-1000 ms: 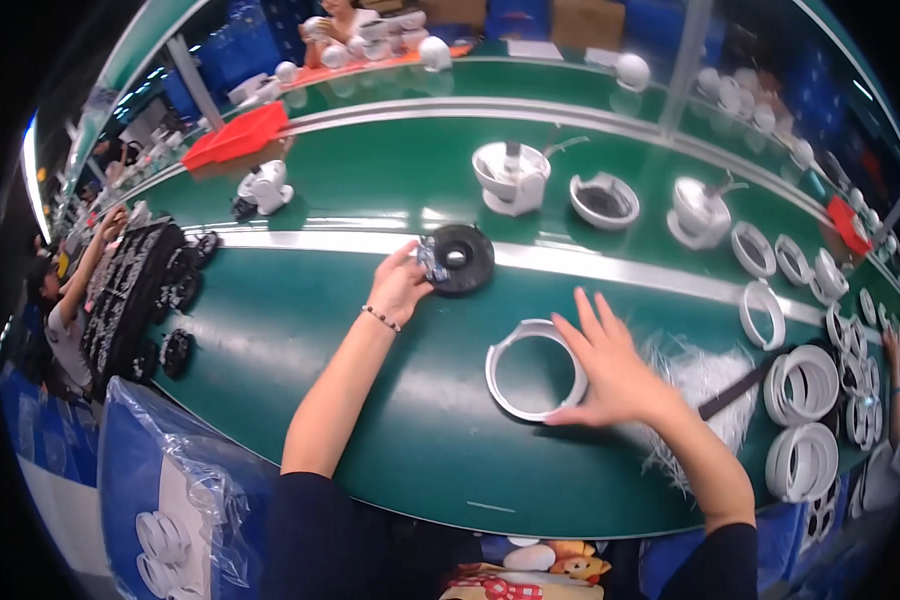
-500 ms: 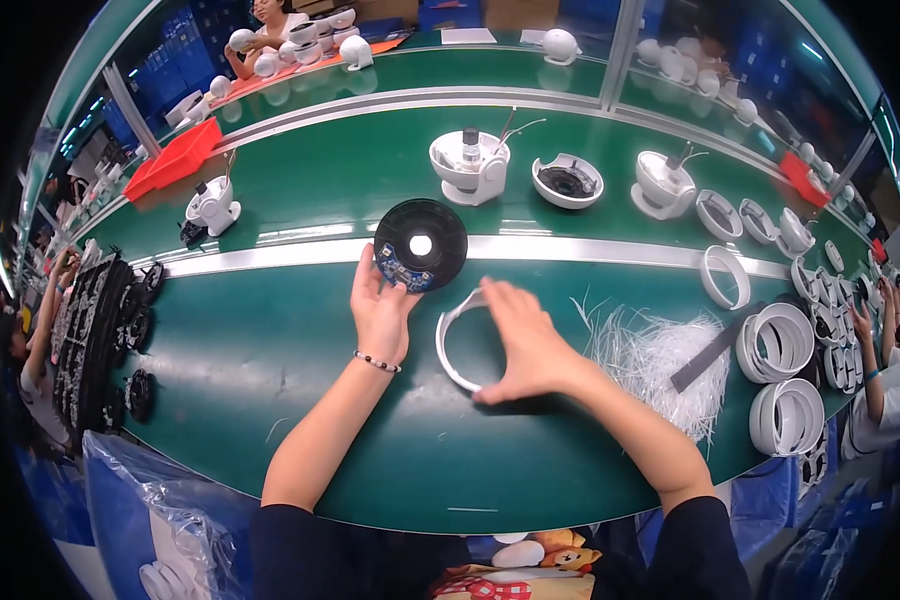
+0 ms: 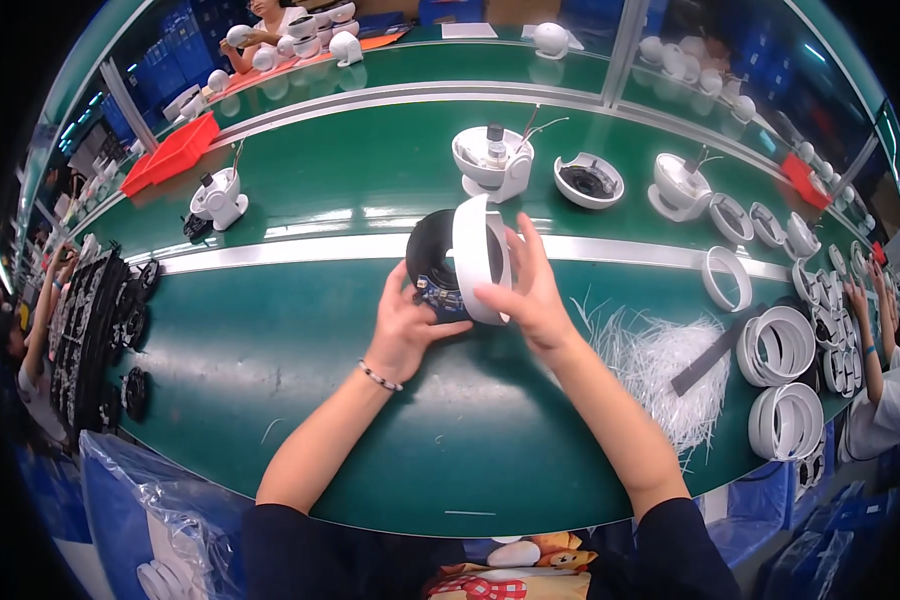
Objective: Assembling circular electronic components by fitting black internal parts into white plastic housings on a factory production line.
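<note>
My left hand (image 3: 410,325) holds a round black disc (image 3: 426,243) by its lower edge; a small blue circuit board (image 3: 440,297) shows on the disc's face. In my right hand (image 3: 532,290) is a white plastic ring (image 3: 473,255), gripped at its right side and turned nearly edge-on. The ring overlaps the right part of the disc from my viewpoint; whether the two touch I cannot tell. Beyond my hands stands a white camera housing (image 3: 503,172) with wires sticking up, and beside it lies a white shell (image 3: 590,182) with a black inside.
White plastic strips (image 3: 660,375) lie piled right of my hands, with a grey bar (image 3: 705,365) on them. Stacked white rings (image 3: 785,420) stand at the far right. Black discs (image 3: 135,325) line the left side. A red tray (image 3: 175,155) sits at the back left. Co-workers sit around.
My right hand has lifted the white ring off the table and brought it up against the disc's right side. My left hand has moved right with the disc. Several housings at the back have shifted right.
</note>
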Motion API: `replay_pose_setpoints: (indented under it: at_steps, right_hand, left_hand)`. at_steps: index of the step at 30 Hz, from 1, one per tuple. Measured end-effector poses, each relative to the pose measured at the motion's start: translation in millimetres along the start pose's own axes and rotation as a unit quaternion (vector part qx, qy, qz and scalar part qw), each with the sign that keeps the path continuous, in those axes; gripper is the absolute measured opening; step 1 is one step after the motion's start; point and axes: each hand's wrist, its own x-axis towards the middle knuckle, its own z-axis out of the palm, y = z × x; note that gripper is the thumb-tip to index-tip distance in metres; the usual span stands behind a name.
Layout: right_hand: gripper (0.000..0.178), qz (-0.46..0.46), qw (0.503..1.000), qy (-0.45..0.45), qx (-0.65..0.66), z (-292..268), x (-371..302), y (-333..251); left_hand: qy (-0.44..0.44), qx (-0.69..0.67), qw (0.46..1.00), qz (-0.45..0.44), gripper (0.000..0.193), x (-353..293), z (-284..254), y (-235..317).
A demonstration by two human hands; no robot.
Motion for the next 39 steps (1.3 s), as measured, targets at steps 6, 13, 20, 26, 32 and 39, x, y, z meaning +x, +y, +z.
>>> replay_pose_setpoints:
  at_steps: [6,13,20,26,32,39]
  right_hand:
    - [0.108,0.061,0.991,-0.111,0.041,-26,6,-6]
    - [0.099,0.09,0.987,0.041,0.128,-29,7,4]
    - [0.113,0.062,0.998,0.0,-0.021,-9,2,18]
    - [0.111,-0.008,0.959,-0.064,-0.274,1,-9,22]
    - [0.118,-0.034,0.888,-0.077,-0.452,24,-20,11]
    - [0.116,-0.065,0.865,-0.046,-0.495,31,-22,14]
  left_hand:
    - [0.061,0.092,0.987,-0.115,0.029,17,-12,15]
    - [0.082,-0.044,0.996,0.012,0.033,16,-14,-11]
    - [-0.019,0.017,0.997,-0.069,0.055,11,-8,-10]
    - [-0.147,-0.127,0.976,-0.099,0.086,11,-17,-4]
    - [-0.041,-0.171,0.978,-0.109,0.063,13,-8,0]
    - [-0.022,-0.184,0.977,-0.101,0.067,11,-4,0]
